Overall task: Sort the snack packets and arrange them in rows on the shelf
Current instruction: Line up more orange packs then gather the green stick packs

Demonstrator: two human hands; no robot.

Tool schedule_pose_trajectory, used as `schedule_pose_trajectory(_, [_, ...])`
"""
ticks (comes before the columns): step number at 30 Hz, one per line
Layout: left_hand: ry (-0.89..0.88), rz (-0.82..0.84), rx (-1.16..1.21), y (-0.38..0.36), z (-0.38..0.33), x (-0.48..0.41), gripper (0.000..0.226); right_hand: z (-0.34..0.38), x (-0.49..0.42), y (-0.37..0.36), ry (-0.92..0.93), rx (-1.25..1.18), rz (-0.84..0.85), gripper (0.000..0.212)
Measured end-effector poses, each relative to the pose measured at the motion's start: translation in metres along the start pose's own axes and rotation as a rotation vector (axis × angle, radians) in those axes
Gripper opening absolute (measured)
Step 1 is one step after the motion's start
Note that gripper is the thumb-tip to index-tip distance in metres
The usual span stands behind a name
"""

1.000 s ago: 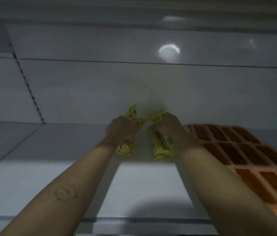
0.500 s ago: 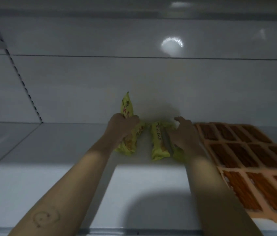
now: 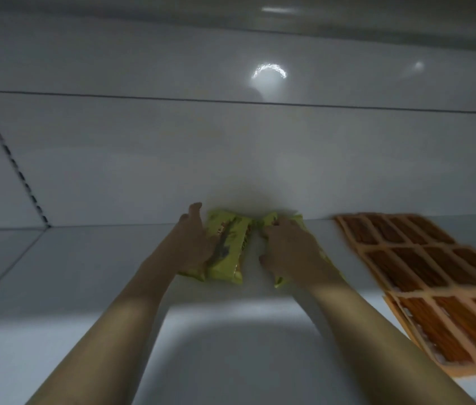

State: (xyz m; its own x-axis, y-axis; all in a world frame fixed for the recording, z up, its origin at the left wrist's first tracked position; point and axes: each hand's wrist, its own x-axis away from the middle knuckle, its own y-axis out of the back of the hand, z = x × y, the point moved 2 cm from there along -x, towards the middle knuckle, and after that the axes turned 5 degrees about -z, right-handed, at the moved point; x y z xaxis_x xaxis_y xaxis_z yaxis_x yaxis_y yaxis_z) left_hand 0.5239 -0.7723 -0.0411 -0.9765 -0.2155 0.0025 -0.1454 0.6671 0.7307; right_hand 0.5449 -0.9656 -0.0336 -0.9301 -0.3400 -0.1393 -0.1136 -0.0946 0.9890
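— The white shelf [image 3: 84, 287] — where were the packets?
— The yellow-green snack packets [image 3: 230, 249] lay at its back, near the orange packet rows [image 3: 435, 273]. The left hand [image 3: 193, 241] pressed straight fingers [image 3: 193, 217] against their side; the right hand [image 3: 289, 249] covered others, grip unclear. Light and slippery, I'd judge — take them by the edges.

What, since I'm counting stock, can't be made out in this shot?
Head view:
- Print on the left yellow packets: blurred and dim.
- Number of right yellow packets: the right hand covers them; whether it grips them is unclear.
- Orange packets: motion-blurred, cut off by the right edge.
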Motion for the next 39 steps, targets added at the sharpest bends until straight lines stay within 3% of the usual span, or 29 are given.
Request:
schedule_pose_trajectory(3, [-0.049, -0.035, 0.039, 0.002, 0.014, 0.0, 0.084, 0.008, -0.014, 0.007, -0.037, 0.109, 0.009, 0.046])
schedule_pose_trajectory(5, [-0.118, -0.076, 0.022, 0.005, 0.019, 0.004, 0.08, 0.017, -0.019, 0.009, -0.071, 0.099, -0.098, 0.039])
schedule_pose_trajectory(9, [-0.155, -0.107, -0.071, 0.005, 0.027, 0.01, 0.081, 0.041, -0.007, 0.005, -0.055, -0.218, -0.405, 0.031])
schedule_pose_trajectory(14, [-0.107, -0.053, -0.003, 0.018, 0.034, 0.004, 0.064, 0.05, 0.004, -0.016, -0.025, -0.278, -0.257, 0.045])
schedule_pose_trajectory(17, [0.017, -0.035, 0.4, 0.019, 0.039, 0.011, 0.057, 0.054, 0.008, -0.009, -0.048, -0.356, -0.233, 0.061])
schedule_pose_trajectory(19, [0.09, -0.018, 0.491, 0.012, 0.04, 0.011, 0.05, 0.057, 0.009, -0.01, -0.057, -0.4, -0.188, 0.062])
schedule_pose_trajectory(22, [0.079, -0.052, 0.232, 0.009, 0.039, 0.005, 0.037, 0.055, 0.006, -0.009, -0.075, -0.509, -0.159, 0.055])
schedule_pose_trajectory(25, [-0.009, -0.115, -0.054, 0.013, 0.037, 0.006, 0.045, 0.048, 0.006, -0.006, -0.083, -0.506, -0.182, 0.059])
schedule_pose_trajectory(30, [-0.301, -0.153, -0.048, 0.013, 0.029, 0.01, 0.049, 0.05, 0.008, -0.002, -0.008, -0.386, -0.229, 0.061])
schedule_pose_trajectory(36, [-0.208, -0.186, -0.08, 0.018, 0.036, 0.011, 0.017, 0.05, 0.007, 0.002, 0.02, -0.591, -0.396, 0.036])
schedule_pose_trajectory(39, [-0.192, -0.173, -0.049, 0.015, 0.036, 0.013, 0.023, 0.047, 0.005, -0.006, -0.052, -0.516, -0.246, 0.037])
